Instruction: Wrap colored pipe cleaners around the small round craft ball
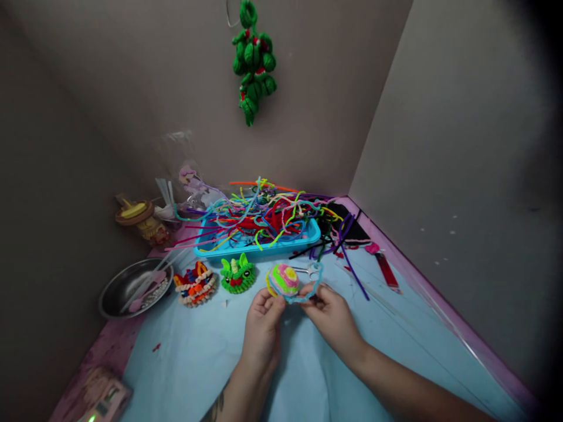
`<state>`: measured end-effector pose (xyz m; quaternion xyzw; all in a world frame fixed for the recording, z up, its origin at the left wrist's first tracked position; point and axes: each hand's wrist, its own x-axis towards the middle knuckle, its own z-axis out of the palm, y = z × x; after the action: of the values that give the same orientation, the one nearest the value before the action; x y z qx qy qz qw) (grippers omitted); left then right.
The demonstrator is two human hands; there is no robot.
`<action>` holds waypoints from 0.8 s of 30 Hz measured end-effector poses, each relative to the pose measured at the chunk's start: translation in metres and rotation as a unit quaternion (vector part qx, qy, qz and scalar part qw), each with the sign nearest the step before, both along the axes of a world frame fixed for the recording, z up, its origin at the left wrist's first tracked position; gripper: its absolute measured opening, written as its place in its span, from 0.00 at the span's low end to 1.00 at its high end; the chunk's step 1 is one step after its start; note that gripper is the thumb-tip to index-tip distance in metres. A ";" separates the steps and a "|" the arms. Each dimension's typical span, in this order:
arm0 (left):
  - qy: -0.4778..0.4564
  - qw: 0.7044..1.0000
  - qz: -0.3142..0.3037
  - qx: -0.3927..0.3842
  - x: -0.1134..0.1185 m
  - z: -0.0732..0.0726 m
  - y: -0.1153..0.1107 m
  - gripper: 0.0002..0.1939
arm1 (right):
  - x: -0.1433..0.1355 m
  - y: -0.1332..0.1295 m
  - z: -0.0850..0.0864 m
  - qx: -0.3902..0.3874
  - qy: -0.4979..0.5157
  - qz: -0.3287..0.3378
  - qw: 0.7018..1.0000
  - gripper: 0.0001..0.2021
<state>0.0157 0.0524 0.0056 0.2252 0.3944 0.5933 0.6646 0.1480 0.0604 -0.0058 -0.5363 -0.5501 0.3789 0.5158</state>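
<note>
A round piece of coiled pipe cleaners [282, 279], striped in pink, green, yellow and blue, is in my left hand [263, 322], pinched at its lower left edge. From its underside runs a light blue pipe cleaner [318, 281] that loops up on the right. My right hand [331, 316] has its fingers closed on that strand, close to the piece. Just behind lie small metal scissors [310, 270]. To the left stand a green pipe-cleaner animal head [238, 275] and an orange-red one [196, 286] with cream rows.
A blue tray [255, 252] overflows with tangled pipe cleaners at the back. On the left sits a metal bowl [127, 287] with beads, near a yellow-lidded jar [143, 220]. A red packet [387, 271] lies right. Green figures [253, 64] hang on the wall.
</note>
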 end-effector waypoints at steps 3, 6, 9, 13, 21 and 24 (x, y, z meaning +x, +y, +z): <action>0.001 1.000 0.002 -0.008 0.000 -0.001 -0.001 0.17 | -0.001 0.001 -0.002 -0.015 0.019 -0.015 1.000 0.04; 0.005 1.000 0.005 -0.011 -0.001 -0.001 -0.001 0.17 | -0.003 0.002 -0.003 -0.039 0.048 -0.015 0.998 0.06; 0.008 1.000 0.005 -0.007 -0.001 -0.002 -0.001 0.17 | -0.003 0.002 0.001 -0.060 0.060 -0.009 0.996 0.05; 0.012 1.000 0.013 0.001 -0.001 -0.003 -0.001 0.17 | -0.004 0.001 0.008 -0.094 0.084 0.005 0.992 0.05; 0.011 1.000 0.024 -0.006 -0.001 0.001 0.000 0.17 | -0.008 0.001 0.005 -0.162 0.252 0.074 0.951 0.09; 0.033 0.999 0.039 0.002 -0.003 -0.001 0.001 0.16 | -0.007 0.001 0.007 -0.151 0.238 0.071 0.957 0.09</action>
<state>0.0125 0.0529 0.0043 0.2308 0.4233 0.6116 0.6272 0.1410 0.0614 0.0013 -0.4618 -0.3847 0.6095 0.5170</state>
